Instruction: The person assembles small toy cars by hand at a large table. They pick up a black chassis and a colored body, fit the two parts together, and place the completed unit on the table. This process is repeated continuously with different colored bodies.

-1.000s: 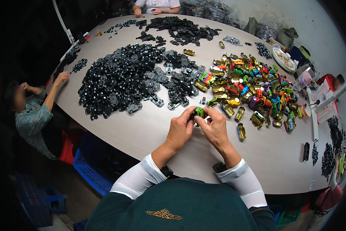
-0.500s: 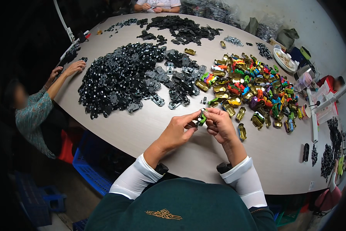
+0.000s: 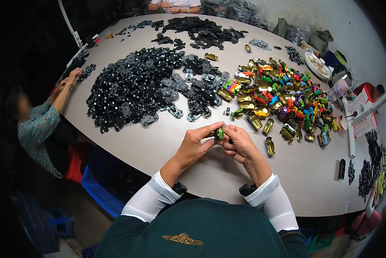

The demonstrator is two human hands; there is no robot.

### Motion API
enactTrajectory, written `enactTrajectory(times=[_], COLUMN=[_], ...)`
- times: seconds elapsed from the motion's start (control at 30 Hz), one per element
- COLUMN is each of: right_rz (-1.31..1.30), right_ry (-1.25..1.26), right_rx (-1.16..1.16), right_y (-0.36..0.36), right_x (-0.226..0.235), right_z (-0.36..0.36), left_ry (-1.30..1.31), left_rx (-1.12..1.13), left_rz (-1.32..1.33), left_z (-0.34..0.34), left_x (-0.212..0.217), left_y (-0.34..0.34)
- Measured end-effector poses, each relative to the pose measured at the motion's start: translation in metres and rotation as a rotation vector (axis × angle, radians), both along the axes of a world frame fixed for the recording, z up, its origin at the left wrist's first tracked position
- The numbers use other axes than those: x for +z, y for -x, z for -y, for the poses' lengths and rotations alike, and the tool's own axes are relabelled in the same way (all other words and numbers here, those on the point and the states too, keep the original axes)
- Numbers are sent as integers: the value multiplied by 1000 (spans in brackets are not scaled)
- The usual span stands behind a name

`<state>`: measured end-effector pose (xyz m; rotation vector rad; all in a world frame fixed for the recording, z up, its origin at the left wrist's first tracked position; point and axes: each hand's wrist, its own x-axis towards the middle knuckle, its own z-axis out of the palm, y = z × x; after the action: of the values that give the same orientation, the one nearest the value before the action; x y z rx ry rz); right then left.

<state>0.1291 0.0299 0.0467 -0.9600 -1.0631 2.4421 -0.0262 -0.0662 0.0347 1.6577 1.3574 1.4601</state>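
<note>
- A small green toy piece point(image 3: 219, 133) is pinched between the fingertips of the left hand point(image 3: 196, 144) and right hand point(image 3: 239, 143).
- Both hands are closed on it, above the table point(image 3: 158, 146), near the colourful pile point(image 3: 283, 99).

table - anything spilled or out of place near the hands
Nothing looks spilled. A few gold shells lie apart from the coloured pile, nearer the right hand. Both hands pinch a small green part; left hand.
</note>
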Motion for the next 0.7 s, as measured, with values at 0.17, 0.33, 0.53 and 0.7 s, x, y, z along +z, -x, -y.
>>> enactTrajectory(times=[0.17, 0.33, 0.53, 0.7], right_rz=[212, 74, 81, 31], right_ry=[-860, -1200, -1239, -1342], right_rx=[-99, -132, -102, -137], right_y=[4, 4, 3, 2], right_x=[-8, 6, 8, 3], right_z=[4, 7, 9, 6], left_ry=[186, 189, 184, 182], left_rx=[63, -8, -94, -62], left_rz=[265, 461, 624, 511], left_z=[0, -2, 0, 0], left_x=[-3, -15, -15, -15], left_y=[-5, 0, -1, -2])
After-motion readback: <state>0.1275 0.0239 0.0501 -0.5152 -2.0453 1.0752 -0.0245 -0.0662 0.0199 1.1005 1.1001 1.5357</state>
